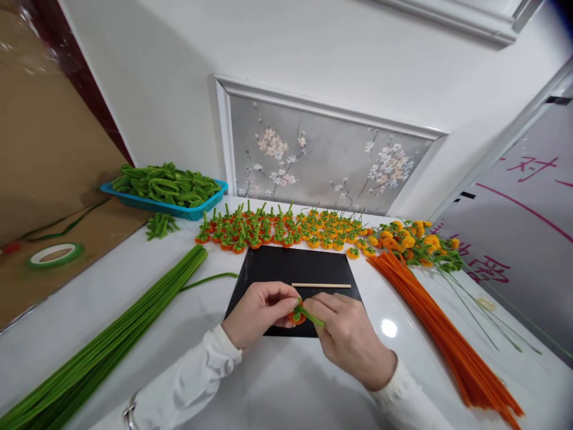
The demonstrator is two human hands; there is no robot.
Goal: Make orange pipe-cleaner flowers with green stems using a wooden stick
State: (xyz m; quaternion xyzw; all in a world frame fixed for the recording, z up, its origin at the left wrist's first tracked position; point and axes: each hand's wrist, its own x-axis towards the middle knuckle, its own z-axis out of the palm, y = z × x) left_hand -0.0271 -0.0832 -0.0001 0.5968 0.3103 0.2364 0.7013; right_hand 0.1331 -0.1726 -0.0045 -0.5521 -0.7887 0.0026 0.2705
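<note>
Over a black board (268, 263) I hold a small orange pipe-cleaner persimmon (296, 316) with green on top. My left hand (264, 307) pinches its left side between thumb and fingers. The fingers of my right hand (347, 328) close on a green pipe-cleaner piece (313, 318) that sticks out of the persimmon to the right. Part of the persimmon is hidden by my fingers. A thin pale stick (321, 285) lies on the board just behind my hands.
Green pipe cleaners (134, 322) lie left, orange ones (439, 328) right. Finished-looking persimmons (264, 230) stand in rows behind the board. A blue basket (192, 212) holds green pieces; short green stems (161, 227) lie before it. Yellow-orange stemmed pieces (407, 242) and green tape (76, 255) flank these.
</note>
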